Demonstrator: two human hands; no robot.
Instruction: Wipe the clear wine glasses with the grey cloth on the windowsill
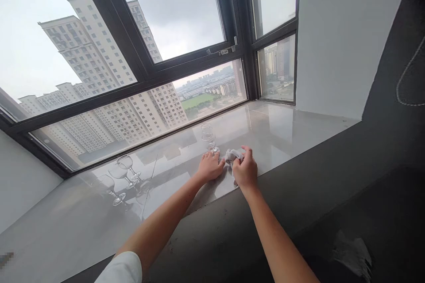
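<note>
My right hand (245, 169) is closed around a crumpled light grey cloth (234, 155), held just above the glossy sill (285, 141). Beside it, my left hand (211, 167) reaches over the sill with its fingers stretched out. Right at those fingertips is a clear stemmed glass (208, 135); whether they touch its foot I cannot tell. Farther left, three clear stemmed wine glasses stand close together: a front one (118, 199), a middle one (130, 183) and a rear one (135, 175).
Dark window frames (146, 80) rise along the sill's far side, with tall buildings outside. A white wall (335, 44) bounds the right. The sill's front edge (212, 202) runs beneath my forearms. A pale crumpled item (353, 254) lies low at the right, in shadow.
</note>
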